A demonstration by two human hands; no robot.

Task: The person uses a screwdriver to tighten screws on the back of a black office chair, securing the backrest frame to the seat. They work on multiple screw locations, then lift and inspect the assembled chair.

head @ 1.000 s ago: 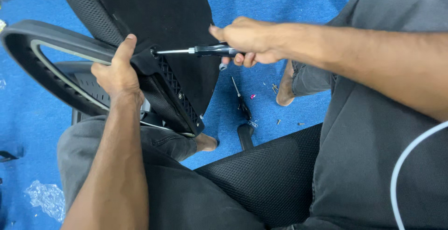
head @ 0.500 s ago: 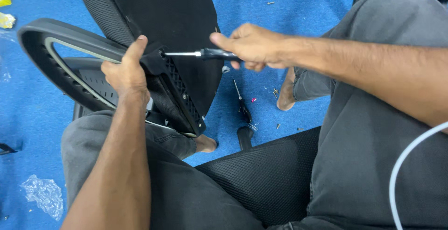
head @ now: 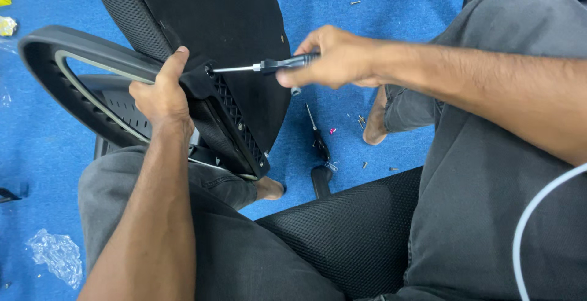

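Observation:
My left hand (head: 164,93) grips the grey plastic armrest (head: 73,44) of an upturned office chair seat (head: 208,26), thumb up against the joint. My right hand (head: 336,56) is closed on the black handle of a screwdriver (head: 263,66). Its metal shaft points left, with the tip set into the armrest bracket (head: 223,102) on the black underside of the seat. The seat assembly leans on my left thigh in grey trousers.
A second screwdriver (head: 317,135) lies on the blue carpet (head: 342,7) with scattered small screws around it. Crumpled clear plastic (head: 55,255) lies at lower left. I sit on a black mesh seat cushion (head: 342,234). A white cable (head: 538,215) curves at lower right.
The view has shifted slightly, so the chair and hands sit a little further right. My right hand stays on the screwdriver at the bracket; my left hand keeps its grip.

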